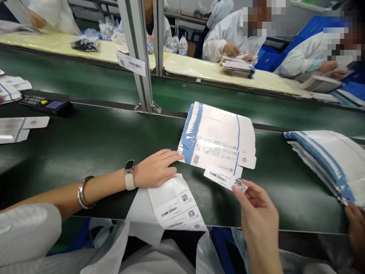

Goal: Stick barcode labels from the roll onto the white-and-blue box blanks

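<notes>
Label: small white label, barcode and QR side up, sitting out over the near edge of the carton stack. Can't tell if it's actually touching the cartons.
Right hand: the right hand has the label pinched by its QR end, thumb against fingers, nothing else in there. Holding just the end probably keeps the rest flat and uncovered.
Carton stack: carton stack lying flat on the green surface, fanned so a strip of each one shows. I'd guess the fanning is there to leave the same bit of every carton exposed.
Left hand: the left hand is palm down, fingers nearly straight, not closed round anything. Fingertips are at the stack's near left corner, palm over the sheet, so it looks like it's steadying both.
Sheet: sheet with more labels comes out from under that hand to the surface's near edge, handy for reach I reckon.
Off right: second stack, with another person's hand at its near corner; can't make out the grip.
Off left: handheld scanner, more cartons nearby.
Out back: metal post with a tag on it, then co-workers at a yellow surface.
</notes>
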